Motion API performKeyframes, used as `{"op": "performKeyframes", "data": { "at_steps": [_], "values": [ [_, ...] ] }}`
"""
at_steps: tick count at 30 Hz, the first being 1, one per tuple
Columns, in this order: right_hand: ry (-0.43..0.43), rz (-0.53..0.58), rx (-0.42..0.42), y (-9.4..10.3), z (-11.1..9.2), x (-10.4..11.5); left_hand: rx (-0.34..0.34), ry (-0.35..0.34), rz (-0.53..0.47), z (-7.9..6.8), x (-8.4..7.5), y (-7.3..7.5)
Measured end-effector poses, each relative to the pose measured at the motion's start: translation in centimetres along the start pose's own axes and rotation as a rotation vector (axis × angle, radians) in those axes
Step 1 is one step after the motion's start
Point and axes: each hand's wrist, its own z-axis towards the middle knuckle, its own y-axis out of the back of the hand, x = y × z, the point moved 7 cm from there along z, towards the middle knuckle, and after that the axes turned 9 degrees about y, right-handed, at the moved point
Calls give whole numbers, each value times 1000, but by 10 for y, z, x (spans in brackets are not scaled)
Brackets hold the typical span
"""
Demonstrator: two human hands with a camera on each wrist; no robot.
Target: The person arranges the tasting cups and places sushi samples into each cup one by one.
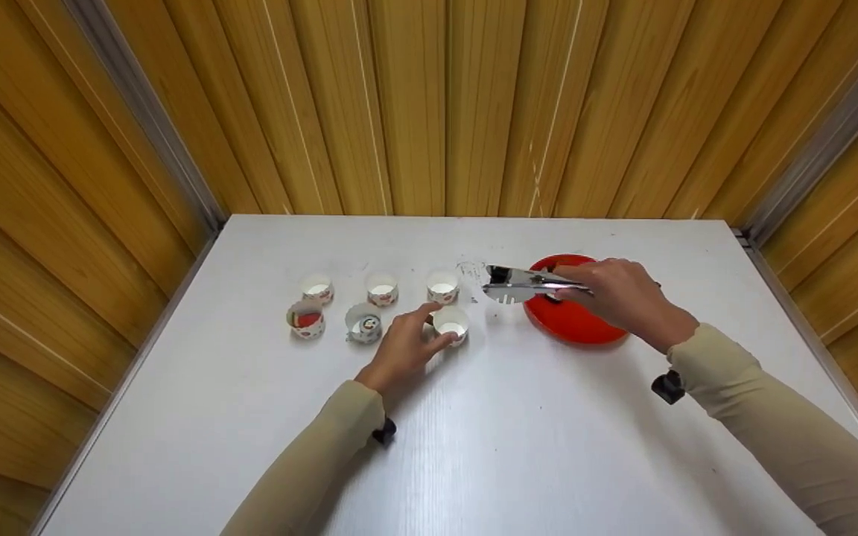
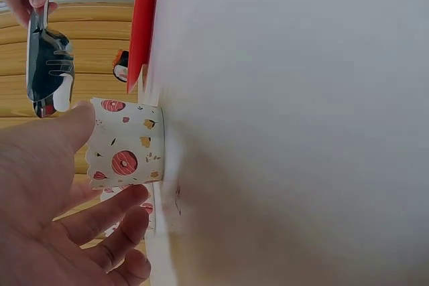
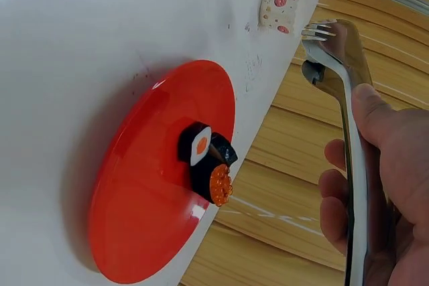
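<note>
Left hand: I record one patterned paper cup, standing front row right on the white table, nipped between thumb and index finger, the remaining fingers loosely bent. Right hand: I record metal tongs, fingers wrapped round the handles, a partly hidden dark-and-white piece between the tips, raised beside the red plate bearing three sushi pieces. Through my remote feed I also list five other cups, two holding pieces.

Wood-look walls and metal posts suggest a booth.
</note>
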Motion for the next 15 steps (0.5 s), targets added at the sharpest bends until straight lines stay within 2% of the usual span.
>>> {"op": "performKeyframes", "data": {
  "at_steps": [11, 15],
  "values": [
    [93, 4, -51, -11, 14, 23, 9, 4, -1, 1, 2, -2],
    [102, 26, -45, -15, 19, 29, 13, 1, -11, 1, 0, -1]
  ]
}}
